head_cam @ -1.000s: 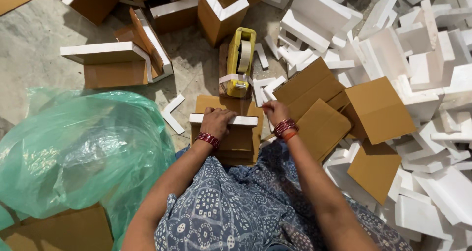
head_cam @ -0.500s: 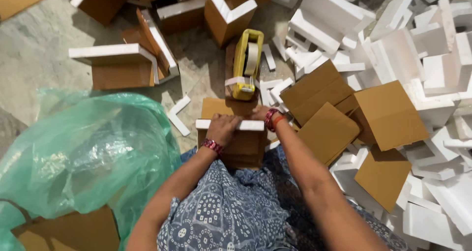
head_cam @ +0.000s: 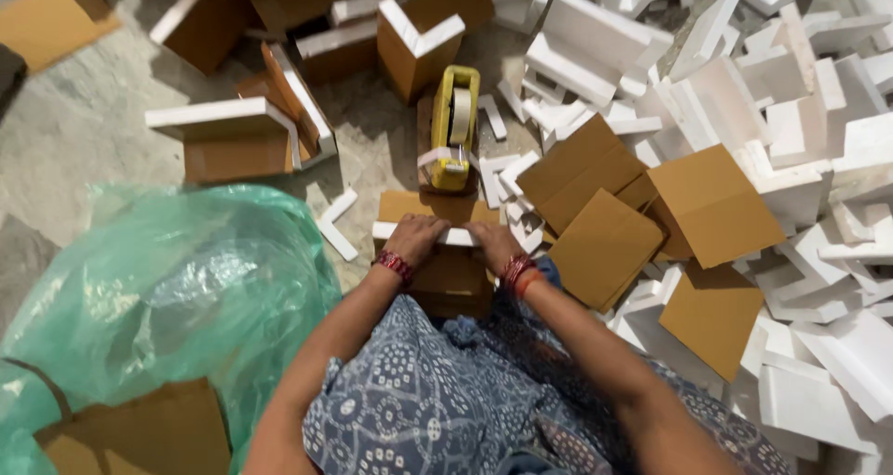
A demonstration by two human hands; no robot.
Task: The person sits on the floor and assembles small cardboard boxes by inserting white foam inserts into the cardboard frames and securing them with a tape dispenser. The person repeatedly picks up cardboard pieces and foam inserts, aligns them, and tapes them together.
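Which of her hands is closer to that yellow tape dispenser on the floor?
Right hand, slightly. The tape dispenser lies ahead of both; left hand is a touch farther.

Bare from elbow to fingertip, both forearms, no sleeves reaching down; left hand ringed at the wrist by a stack of red bangles with small pale specks; right hand ringed likewise by red bangles, a thin orange band among them; no rings or watch to be made out on the fingers; just below the bangles, spread over the lap, a blue-grey garment of soft cloth, printed all over with white dotted circles, small dot clusters and curling motifs; loosely folded and creased between the two forearms; a brighter blue edge of cloth showing beside the right-wrist bangles.
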